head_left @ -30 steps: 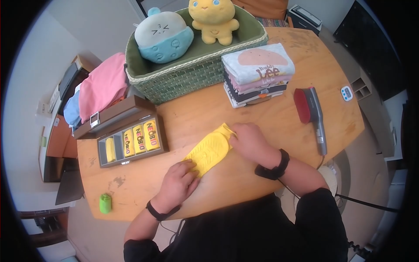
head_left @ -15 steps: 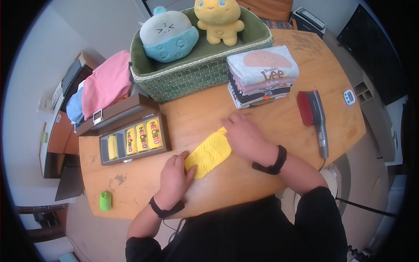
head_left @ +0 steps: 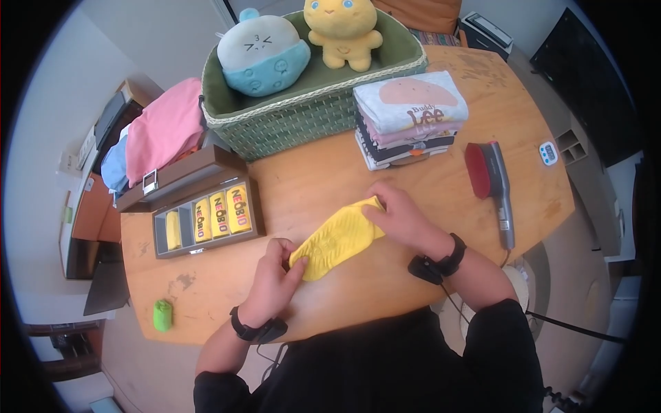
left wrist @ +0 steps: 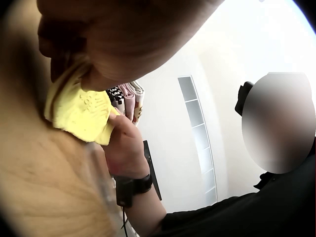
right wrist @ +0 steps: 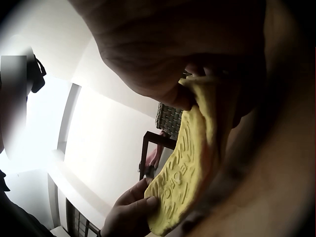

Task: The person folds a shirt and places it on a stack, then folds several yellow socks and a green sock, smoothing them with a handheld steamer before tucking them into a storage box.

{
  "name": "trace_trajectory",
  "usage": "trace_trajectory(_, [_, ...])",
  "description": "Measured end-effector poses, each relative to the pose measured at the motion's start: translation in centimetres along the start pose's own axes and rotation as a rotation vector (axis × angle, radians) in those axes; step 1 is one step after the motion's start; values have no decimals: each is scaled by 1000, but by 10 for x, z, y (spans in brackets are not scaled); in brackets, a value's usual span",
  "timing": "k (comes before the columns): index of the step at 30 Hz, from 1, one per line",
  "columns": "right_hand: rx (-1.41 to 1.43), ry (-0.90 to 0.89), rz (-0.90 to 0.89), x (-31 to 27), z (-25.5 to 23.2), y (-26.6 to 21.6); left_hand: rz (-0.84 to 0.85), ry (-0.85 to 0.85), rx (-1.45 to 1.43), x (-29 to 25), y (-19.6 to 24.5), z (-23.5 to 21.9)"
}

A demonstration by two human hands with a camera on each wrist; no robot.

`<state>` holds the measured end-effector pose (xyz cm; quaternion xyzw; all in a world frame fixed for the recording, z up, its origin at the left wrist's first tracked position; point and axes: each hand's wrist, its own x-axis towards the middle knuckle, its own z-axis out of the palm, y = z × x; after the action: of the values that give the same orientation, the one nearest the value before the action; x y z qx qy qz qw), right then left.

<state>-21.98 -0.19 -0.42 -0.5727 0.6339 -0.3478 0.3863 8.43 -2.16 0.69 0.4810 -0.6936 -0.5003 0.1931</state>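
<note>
A yellow sock (head_left: 337, 241) with raised lettering is stretched between both hands, just above the wooden table. The left hand (head_left: 274, 279) pinches its lower left end between thumb and fingers. At the upper right end the right hand (head_left: 403, 217) pinches the sock's opening. In the left wrist view the sock (left wrist: 81, 111) hangs from the near fingers, and the right hand (left wrist: 126, 148) holds its far edge. The right wrist view shows the lettered side of the sock (right wrist: 180, 177), with the left hand (right wrist: 129, 212) gripping the lower end.
An open brown box (head_left: 258, 213) holding several yellow rolls stands at the left, a green roll (head_left: 162, 315) nearer the edge. Behind are a green basket (head_left: 296, 127) with two plush toys and a pile of folded clothes (head_left: 411, 103). A red-and-grey brush (head_left: 500, 186) and timer (head_left: 548, 153) lie right.
The right hand has moved slightly right and now pinches the sock's end, which is drawn out and raised. The left hand has kept to the other end, its thumb now on the sock.
</note>
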Motion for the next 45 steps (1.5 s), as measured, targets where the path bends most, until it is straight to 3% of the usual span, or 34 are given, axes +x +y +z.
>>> trace_trajectory(2, [7, 31, 7, 0, 0, 10, -15, 53, -262, 2, 4, 6])
trace_trajectory(5, [126, 96, -30, 1, 0, 31, -15, -23, -245, 10, -13, 3])
trace_trajectory(9, [-179, 176, -94, -6, -7, 38, -65, -30, -310, 3, -11, 12])
trace_trajectory(10, [-318, 176, -80, -8, -8, 37, -40, -43, -228, 2, -11, 12])
trace_trajectory(13, [-377, 100, 32, -11, -6, 24, 23, -48, -56, 4, -6, 14])
trace_trajectory(17, [-420, 88, 19, -19, -6, 15, 144, 42, 134, 15, -2, 14])
trace_trajectory(20, [-510, 87, -25, -34, -5, 9, 153, 144, -36, 33, -5, 14])
trace_trajectory(26, [-335, -91, -5, -73, -12, 1, 198, 169, 152, 67, 7, 16])
trace_trajectory(28, [-315, -91, 49, -82, -15, 0, 310, 116, 170, 82, 2, 21])
trace_trajectory(33, [-284, 83, 87, -89, -18, -3, 227, -61, 140, 101, 29, 13])
trace_trajectory(35, [-293, 163, 111, -88, -27, -6, 249, -291, -107, 97, 41, -1])
trace_trajectory(36, [-398, 261, -162, -84, -36, -7, 253, -300, -107, 95, 46, -8])
trace_trajectory(37, [-501, 354, -433, -82, -45, -6, 526, -271, 55, 90, 48, -15])
trace_trajectory(38, [-503, 358, -423, -79, -52, -6, 796, -235, 216, 86, 48, -19])
trace_trajectory(39, [-578, 309, -554, -75, -59, -5, 893, -195, 296, 79, 46, -19])
trace_trajectory(40, [-651, 259, -688, -70, -65, -4, 895, -197, 296, 73, 42, -18])
trace_trajectory(41, [-650, 261, -687, -66, -69, -3, 1007, -188, 458, 67, 37, -17])
trace_trajectory(42, [-749, 142, -720, -63, -72, -1, 1115, -176, 622, 58, 32, -15])
trace_trajectory(43, [-847, 21, -752, -61, -73, 2, 1126, -216, 725, 49, 30, -12])
trace_trajectory(45, [-880, -53, -704, -58, -68, 7, 1100, -269, 778, 38, 16, 1])
